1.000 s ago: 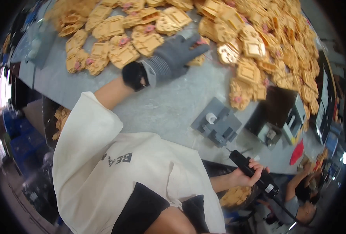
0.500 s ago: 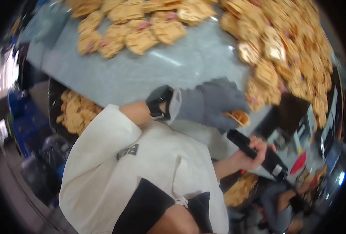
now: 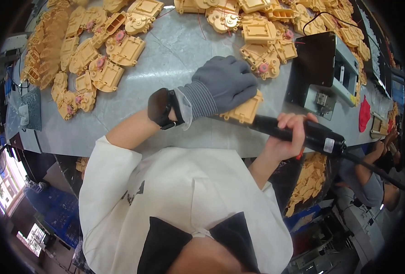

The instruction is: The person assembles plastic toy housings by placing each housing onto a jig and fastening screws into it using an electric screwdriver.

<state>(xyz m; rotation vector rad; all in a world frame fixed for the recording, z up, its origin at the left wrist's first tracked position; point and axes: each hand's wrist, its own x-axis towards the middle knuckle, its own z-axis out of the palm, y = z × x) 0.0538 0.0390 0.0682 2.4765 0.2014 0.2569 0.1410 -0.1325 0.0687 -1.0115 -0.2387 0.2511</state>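
Observation:
My left hand (image 3: 225,84), in a grey knitted glove, is closed over a pale yellow plastic housing (image 3: 245,110) low above or on the grey table. Part of the housing is hidden under the fingers. My bare right hand (image 3: 292,134) wraps round a black electric screwdriver (image 3: 323,137), which lies slanted with its cord trailing to the right. The driver's front end meets the housing's right edge; its bit cannot be made out. Beyond my left hand lie similar housings (image 3: 259,32), some with small pink round parts.
Rows of yellow housings (image 3: 106,73) cover the left of the grey table (image 3: 166,59). A black plate on a metal stand (image 3: 312,64) rises at the right. A bin of yellow parts (image 3: 309,178) sits below the table edge. Another person (image 3: 362,176) is at the far right.
My left hand now covers the housing, which has turned and come nearer the screwdriver. The screwdriver lies flatter, its front end now at the housing. The view has swung to the right.

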